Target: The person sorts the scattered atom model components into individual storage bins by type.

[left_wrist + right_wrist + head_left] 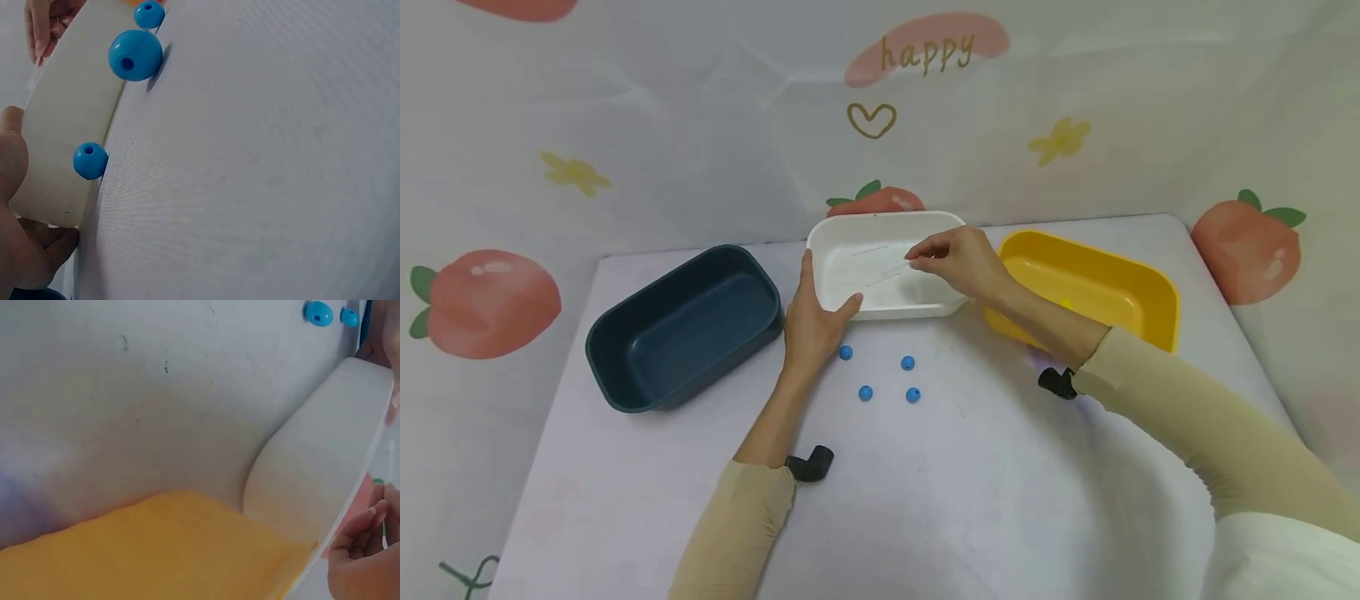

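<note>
A white plastic basin point(898, 310) stands at the back middle, with thin white cotton swabs point(868, 250) lying inside. My left hand point(812, 329) grips its left end, thumb over the near rim and fingers round the corner. Over the basin's right half, my right hand point(958, 262) pinches a thin white cotton swab between thumb and fingertips. In the right wrist view, the swab point(391, 456) shows a rounded tip above the fingers. Several blue beads with holes, one of them a near bead point(866, 392), lie on the table in front of the basin.
To the left stands a dark blue basin point(700, 379), angled on the table. A yellow basin point(1165, 308) sits at the right, under my right forearm, with a small bright yellow thing point(1066, 304) inside. A printed cloth backdrop point(715, 125) hangs behind the table.
</note>
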The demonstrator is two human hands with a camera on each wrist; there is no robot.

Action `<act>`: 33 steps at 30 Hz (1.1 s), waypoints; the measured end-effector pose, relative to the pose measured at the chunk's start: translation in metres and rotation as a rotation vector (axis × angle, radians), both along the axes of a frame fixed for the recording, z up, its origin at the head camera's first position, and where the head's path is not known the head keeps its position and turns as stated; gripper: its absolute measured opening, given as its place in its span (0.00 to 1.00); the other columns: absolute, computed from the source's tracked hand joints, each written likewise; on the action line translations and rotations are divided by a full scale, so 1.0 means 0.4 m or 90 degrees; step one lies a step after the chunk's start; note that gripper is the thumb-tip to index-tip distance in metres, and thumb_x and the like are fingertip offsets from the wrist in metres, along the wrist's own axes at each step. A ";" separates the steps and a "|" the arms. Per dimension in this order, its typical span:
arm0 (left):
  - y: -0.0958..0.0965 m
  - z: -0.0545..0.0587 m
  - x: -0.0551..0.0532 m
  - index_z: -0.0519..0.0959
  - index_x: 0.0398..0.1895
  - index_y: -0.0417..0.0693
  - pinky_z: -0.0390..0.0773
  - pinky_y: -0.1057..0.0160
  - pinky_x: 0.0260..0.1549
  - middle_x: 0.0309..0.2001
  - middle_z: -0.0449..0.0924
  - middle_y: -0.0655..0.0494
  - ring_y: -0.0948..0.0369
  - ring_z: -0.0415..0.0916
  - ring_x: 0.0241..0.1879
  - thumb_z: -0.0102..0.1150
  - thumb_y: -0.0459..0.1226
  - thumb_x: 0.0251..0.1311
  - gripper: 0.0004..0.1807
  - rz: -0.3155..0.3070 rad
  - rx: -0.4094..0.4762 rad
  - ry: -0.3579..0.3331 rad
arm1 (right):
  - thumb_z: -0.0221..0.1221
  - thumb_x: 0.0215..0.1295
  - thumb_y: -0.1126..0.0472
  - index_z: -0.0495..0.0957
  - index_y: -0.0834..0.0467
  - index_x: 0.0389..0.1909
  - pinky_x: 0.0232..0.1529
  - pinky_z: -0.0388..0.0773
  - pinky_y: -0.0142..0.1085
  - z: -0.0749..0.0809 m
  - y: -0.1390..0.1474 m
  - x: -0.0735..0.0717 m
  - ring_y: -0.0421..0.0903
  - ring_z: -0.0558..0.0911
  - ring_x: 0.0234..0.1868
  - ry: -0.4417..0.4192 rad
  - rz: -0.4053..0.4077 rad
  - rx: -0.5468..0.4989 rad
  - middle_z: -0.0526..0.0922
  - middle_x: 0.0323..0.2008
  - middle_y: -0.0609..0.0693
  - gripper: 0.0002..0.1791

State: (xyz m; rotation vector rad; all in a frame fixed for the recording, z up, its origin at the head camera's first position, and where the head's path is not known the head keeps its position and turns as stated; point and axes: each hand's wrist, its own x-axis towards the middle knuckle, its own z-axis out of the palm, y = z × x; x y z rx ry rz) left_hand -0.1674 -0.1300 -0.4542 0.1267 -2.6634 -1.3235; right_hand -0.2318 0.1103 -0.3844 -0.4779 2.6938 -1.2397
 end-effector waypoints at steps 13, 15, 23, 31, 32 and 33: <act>0.002 0.000 -0.002 0.44 0.81 0.52 0.69 0.44 0.59 0.71 0.65 0.46 0.50 0.68 0.66 0.69 0.50 0.57 0.56 0.009 -0.014 -0.003 | 0.68 0.63 0.57 0.89 0.55 0.39 0.42 0.78 0.34 -0.035 -0.043 -0.050 0.44 0.82 0.37 -0.062 -0.077 -0.012 0.87 0.36 0.50 0.08; 0.002 -0.001 -0.002 0.44 0.81 0.52 0.69 0.44 0.59 0.71 0.65 0.46 0.50 0.68 0.66 0.69 0.51 0.57 0.56 0.009 -0.016 -0.005 | 0.68 0.63 0.57 0.89 0.55 0.39 0.41 0.78 0.34 -0.040 -0.047 -0.057 0.44 0.82 0.37 -0.059 -0.082 -0.010 0.87 0.35 0.50 0.07; -0.001 -0.002 -0.002 0.44 0.81 0.56 0.69 0.43 0.60 0.72 0.64 0.47 0.49 0.67 0.66 0.69 0.52 0.57 0.56 0.019 -0.016 -0.017 | 0.70 0.60 0.58 0.90 0.56 0.36 0.35 0.73 0.31 -0.063 -0.078 -0.091 0.43 0.82 0.36 -0.039 -0.088 0.015 0.88 0.33 0.51 0.07; 0.007 -0.003 -0.006 0.44 0.81 0.54 0.70 0.44 0.59 0.72 0.64 0.46 0.49 0.68 0.66 0.69 0.51 0.57 0.56 0.006 -0.015 -0.007 | 0.69 0.62 0.58 0.89 0.56 0.37 0.38 0.73 0.31 -0.075 -0.088 -0.104 0.44 0.82 0.39 -0.033 -0.084 0.011 0.88 0.36 0.50 0.07; 0.007 -0.004 -0.006 0.44 0.81 0.53 0.70 0.44 0.59 0.72 0.64 0.46 0.49 0.68 0.66 0.69 0.51 0.57 0.56 0.006 -0.016 -0.005 | 0.69 0.62 0.58 0.89 0.56 0.38 0.39 0.73 0.32 -0.076 -0.089 -0.105 0.44 0.81 0.40 -0.040 -0.084 0.007 0.88 0.37 0.50 0.07; 0.007 -0.004 -0.006 0.44 0.81 0.53 0.70 0.44 0.59 0.72 0.64 0.46 0.49 0.68 0.66 0.69 0.51 0.57 0.56 0.007 -0.018 -0.004 | 0.68 0.62 0.58 0.89 0.56 0.38 0.40 0.73 0.32 -0.077 -0.090 -0.106 0.44 0.81 0.41 -0.048 -0.084 0.003 0.88 0.38 0.50 0.07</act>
